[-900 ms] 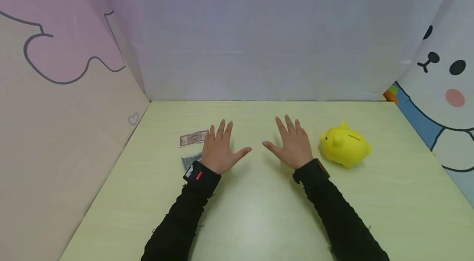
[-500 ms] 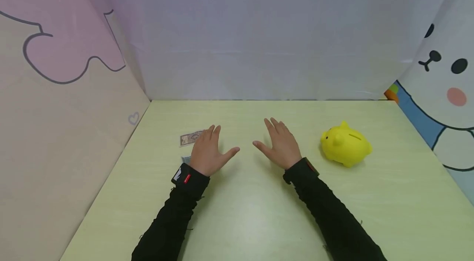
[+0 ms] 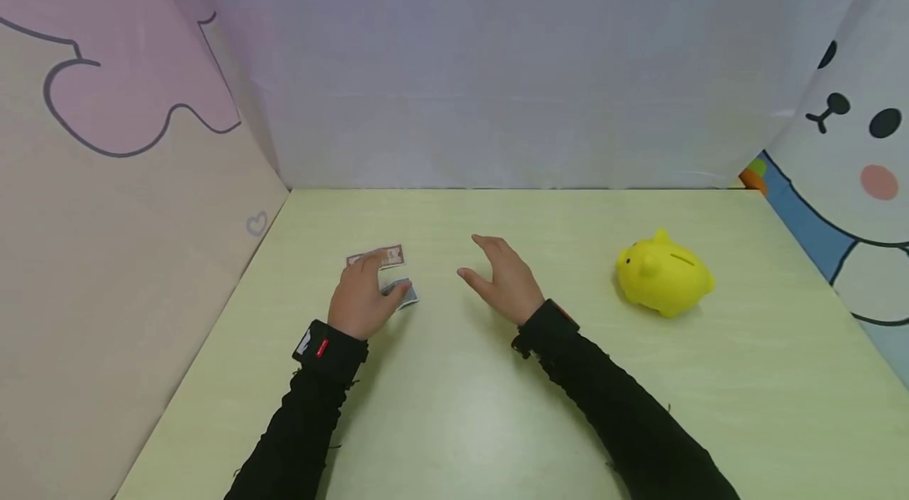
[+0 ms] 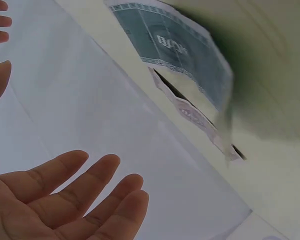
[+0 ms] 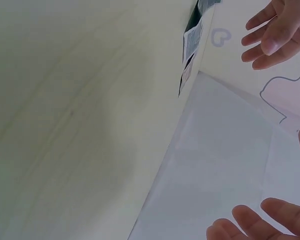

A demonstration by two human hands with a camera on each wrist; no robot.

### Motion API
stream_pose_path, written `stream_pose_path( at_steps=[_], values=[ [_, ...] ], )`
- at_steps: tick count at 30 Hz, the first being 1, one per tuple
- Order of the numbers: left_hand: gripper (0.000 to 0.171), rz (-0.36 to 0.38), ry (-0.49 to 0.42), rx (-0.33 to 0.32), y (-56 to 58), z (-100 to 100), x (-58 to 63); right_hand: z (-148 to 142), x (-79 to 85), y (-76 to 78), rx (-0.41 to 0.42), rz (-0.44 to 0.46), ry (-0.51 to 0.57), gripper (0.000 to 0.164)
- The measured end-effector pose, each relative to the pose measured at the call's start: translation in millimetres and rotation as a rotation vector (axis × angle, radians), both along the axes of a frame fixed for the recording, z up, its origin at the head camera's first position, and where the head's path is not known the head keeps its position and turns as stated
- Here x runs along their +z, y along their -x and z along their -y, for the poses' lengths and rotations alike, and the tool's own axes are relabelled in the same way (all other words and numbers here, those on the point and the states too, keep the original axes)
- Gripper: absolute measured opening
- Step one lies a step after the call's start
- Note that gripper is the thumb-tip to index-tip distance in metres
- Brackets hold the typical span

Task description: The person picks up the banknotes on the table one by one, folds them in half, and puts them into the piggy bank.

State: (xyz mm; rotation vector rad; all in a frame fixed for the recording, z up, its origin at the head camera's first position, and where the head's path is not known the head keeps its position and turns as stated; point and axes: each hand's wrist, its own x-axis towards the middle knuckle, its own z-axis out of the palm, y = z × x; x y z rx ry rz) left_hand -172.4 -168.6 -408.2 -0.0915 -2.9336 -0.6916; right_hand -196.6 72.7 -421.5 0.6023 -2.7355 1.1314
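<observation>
My left hand [image 3: 358, 300] hovers over two banknotes lying on the table's left side, its fingers spread and relaxed, partly covering both. The farther one is a brown banknote [image 3: 394, 255]; the nearer is a blue-grey banknote [image 3: 410, 297]. In the left wrist view the blue-grey banknote [image 4: 175, 45] looks curved and lifted off the surface, with the brown banknote [image 4: 192, 117] beyond it. Nothing sits between my left fingers. Over the table's middle my right hand [image 3: 506, 282] is held in the air with fingers loosely bent, holding nothing.
A yellow piggy bank [image 3: 663, 274] with a slot in its back stands on the right of the pale table [image 3: 469, 405]. A white sheet [image 3: 454, 74] hangs behind the far edge. Cartoon-printed panels [image 3: 142, 248] flank both sides.
Both hands have moved left, the left one across the banknotes, uncovering their right ends. The right hand's fingers have bent a little more. The piggy bank stays in place.
</observation>
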Motion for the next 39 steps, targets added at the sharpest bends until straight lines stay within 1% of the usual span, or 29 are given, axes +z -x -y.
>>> stream_pose_path(
  at_steps=[3,7,9,14,19,22,25,29,33,39],
  values=[
    [0.071,0.044,-0.002,0.030,-0.5,9,-0.6,8,-0.5,0.1,0.021,0.031,0.028,0.061],
    [0.074,0.118,0.000,0.054,1.8,19,-5.0,20,-3.2,0.9,0.043,0.091,0.062,0.060],
    [0.075,0.147,-0.001,0.054,3.8,24,-8.3,26,-5.3,1.4,0.058,0.117,0.079,0.060],
    [0.076,0.189,0.011,0.042,9.6,36,-17.0,39,-10.3,0.0,0.101,0.178,0.123,0.059],
    [0.078,0.245,0.027,0.049,12.2,44,-22.0,49,-14.3,-2.9,0.152,0.269,0.160,0.057],
    [0.076,0.273,0.021,0.054,13.8,49,-25.4,54,-16.8,-3.5,0.171,0.296,0.164,0.055],
    [0.072,0.281,0.020,0.052,14.7,53,-28.5,58,-18.5,-3.7,0.182,0.313,0.157,0.055],
    [0.066,0.264,0.023,0.043,14.8,58,-31.3,62,-18.8,-4.5,0.193,0.351,0.160,0.054],
    [0.059,0.255,0.005,0.024,15.0,61,-32.4,65,-19.4,-4.8,0.197,0.390,0.163,0.054],
    [0.050,0.263,-0.011,0.006,16.8,61,-31.7,68,-22.6,-4.6,0.197,0.440,0.165,0.055]
  ],
)
